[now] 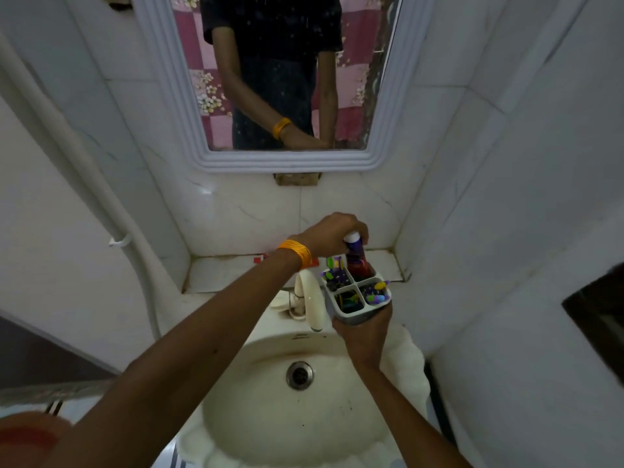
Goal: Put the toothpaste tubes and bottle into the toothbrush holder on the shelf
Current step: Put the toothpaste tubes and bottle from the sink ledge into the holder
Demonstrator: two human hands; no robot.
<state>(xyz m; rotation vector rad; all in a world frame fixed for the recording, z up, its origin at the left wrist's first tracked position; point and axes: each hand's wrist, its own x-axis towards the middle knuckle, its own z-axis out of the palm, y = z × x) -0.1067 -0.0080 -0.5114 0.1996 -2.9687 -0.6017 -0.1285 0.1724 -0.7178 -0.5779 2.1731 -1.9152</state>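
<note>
My right hand point(363, 327) grips the grey four-compartment toothbrush holder point(351, 315) from below, holding it over the back of the basin. My left hand point(332, 233), with an orange bangle on its wrist, is closed around the white-capped top of a purple and red bottle point(356, 261). The bottle's lower end stands in the holder's far right compartment. Colourful toothbrushes point(336, 273) fill the far left and near right compartments. A red strip of packaging point(261, 258) lies on the shelf behind my left wrist; I cannot tell what it is.
A cream tap point(310, 298) rises just left of the holder. The white sink point(297, 413) with its drain lies below. A tiled shelf point(223, 273) runs behind the tap, with a mirror point(287, 72) above. Tiled walls close in on both sides.
</note>
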